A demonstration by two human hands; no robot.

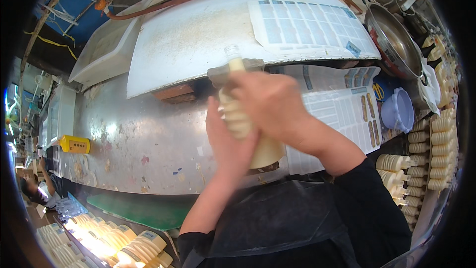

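Note:
A cream ribbed bottle with a clear neck lies in front of me, its neck pointing away and propped on a grey block at the white board's edge. Along its left side my left hand wraps it, steadying it from below. Over its upper right side is my right hand, smeared by motion, its fingertips against the bottle near the neck. What those fingers grip, if anything, cannot be made out. The bottle's wide base shows between my wrists.
Label sheets lie on the white board and to the right. A yellow bottle stands at left, a white tray beyond. A lilac bucket and metal pan are right. Stacked cream bottles fill both sides.

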